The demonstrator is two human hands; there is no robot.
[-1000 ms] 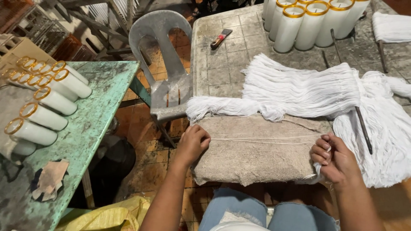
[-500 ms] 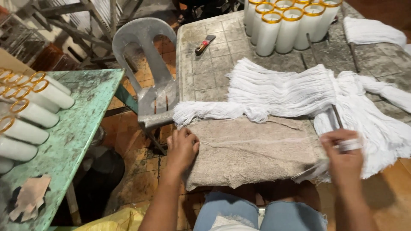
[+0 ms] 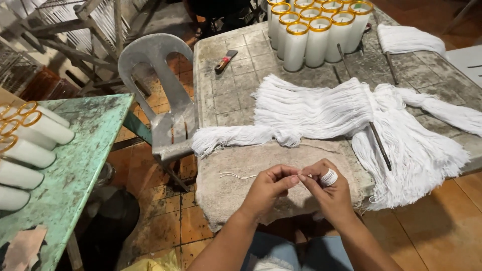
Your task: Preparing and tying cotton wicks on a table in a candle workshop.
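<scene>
Both of your hands have come together over the grey cloth [image 3: 251,180] at the near edge of the table [image 3: 236,95]; half a second ago they were well apart, the left flat on the cloth and the right out by the white fringe. Your left hand [image 3: 268,188] now pinches a thin white string [image 3: 236,175] between thumb and fingertips, its loose end trailing left across the cloth. Your right hand [image 3: 329,193] meets it fingertip to fingertip and is closed on the same string, which is wound in a small white coil [image 3: 329,177] around one finger. Just beyond your hands lies the bundle of white cotton strands [image 3: 321,108]; behind it stand white candles [image 3: 316,30] with yellow rims.
</scene>
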